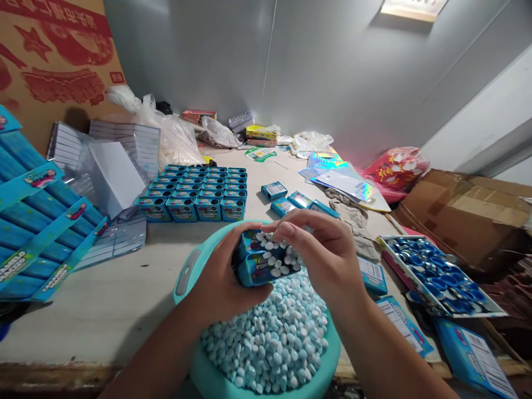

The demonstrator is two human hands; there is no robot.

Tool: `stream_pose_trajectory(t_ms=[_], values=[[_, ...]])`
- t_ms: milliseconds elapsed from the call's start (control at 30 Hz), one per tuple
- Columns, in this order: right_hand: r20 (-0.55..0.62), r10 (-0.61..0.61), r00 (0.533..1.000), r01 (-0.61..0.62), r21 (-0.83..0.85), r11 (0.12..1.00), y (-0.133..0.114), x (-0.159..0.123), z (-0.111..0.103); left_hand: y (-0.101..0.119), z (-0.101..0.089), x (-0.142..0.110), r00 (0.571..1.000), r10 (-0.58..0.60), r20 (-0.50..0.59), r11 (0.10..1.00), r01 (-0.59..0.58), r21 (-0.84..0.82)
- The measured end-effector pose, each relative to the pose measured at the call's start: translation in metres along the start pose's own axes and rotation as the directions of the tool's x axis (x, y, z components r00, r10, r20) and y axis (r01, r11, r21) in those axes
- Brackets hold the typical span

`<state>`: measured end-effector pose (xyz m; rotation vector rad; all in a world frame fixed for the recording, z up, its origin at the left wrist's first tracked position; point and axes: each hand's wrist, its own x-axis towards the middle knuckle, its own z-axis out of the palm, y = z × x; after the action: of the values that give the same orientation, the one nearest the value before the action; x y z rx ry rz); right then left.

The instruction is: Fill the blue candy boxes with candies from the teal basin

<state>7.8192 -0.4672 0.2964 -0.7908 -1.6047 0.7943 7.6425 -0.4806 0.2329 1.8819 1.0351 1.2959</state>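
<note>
My left hand is wrapped round what look like two small blue candy boxes, held side by side and tilted. Small round white candies cover their upper right side. Curled over that side is my right hand, its fingertips on the candies; its palm is hidden. Under both hands stands a turquoise basin, holding a heap of white and pale blue candies.
Beyond the basin, rows of blue boxes stand on the table. More boxes lie to their right. A tray of blue caps sits at right. Blue display packs lean at left, near a large carton.
</note>
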Motion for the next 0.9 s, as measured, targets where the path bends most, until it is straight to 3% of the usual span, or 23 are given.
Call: stream_pose_trajectory(t_ms=[200, 300, 367, 433, 500, 533, 633, 733, 900], values=[[0.055, -0.1, 0.993, 0.083, 0.247, 0.965, 0.003, -0.006, 0.009, -0.003, -0.006, -0.009, 0.999, -0.028, -0.027, 1.0, 0.028, 0.0], [0.055, -0.118, 0.991, 0.1, 0.258, 0.961, 0.009, -0.015, 0.003, -0.007, -0.008, -0.013, 0.998, -0.06, -0.016, 0.995, 0.058, -0.085], [0.0, -0.058, 0.998, 0.058, 0.129, 0.99, 0.017, -0.025, -0.008, -0.009, -0.01, -0.014, 0.994, -0.111, -0.014, 0.988, 0.109, -0.114], [0.007, 0.116, 0.993, -0.115, -0.103, 0.988, 0.028, -0.038, -0.019, -0.011, -0.012, -0.015, 0.984, -0.173, -0.034, 0.978, 0.168, -0.124], [0.101, 0.323, 0.941, -0.267, -0.369, 0.89, 0.039, -0.053, -0.028, -0.012, -0.013, -0.014, 0.977, -0.204, -0.065, 0.973, 0.195, -0.125], [0.162, 0.398, 0.903, -0.275, -0.495, 0.824, 0.044, -0.06, -0.029, -0.013, -0.014, -0.014, 0.976, -0.205, -0.078, 0.973, 0.194, -0.123], [0.363, 0.472, 0.803, -0.054, -0.745, 0.665, 0.052, -0.075, -0.024, -0.015, -0.014, -0.013, 0.981, -0.172, -0.095, 0.982, 0.162, -0.099], [0.467, 0.465, 0.752, 0.137, -0.801, 0.583, 0.054, -0.078, -0.01, -0.016, -0.014, -0.013, 0.987, -0.141, -0.083, 0.986, 0.132, -0.099], [0.442, 0.479, 0.758, 0.085, -0.796, 0.6, 0.055, -0.067, 0.006, -0.018, -0.015, -0.012, 0.987, -0.138, -0.086, 0.982, 0.125, -0.142]])
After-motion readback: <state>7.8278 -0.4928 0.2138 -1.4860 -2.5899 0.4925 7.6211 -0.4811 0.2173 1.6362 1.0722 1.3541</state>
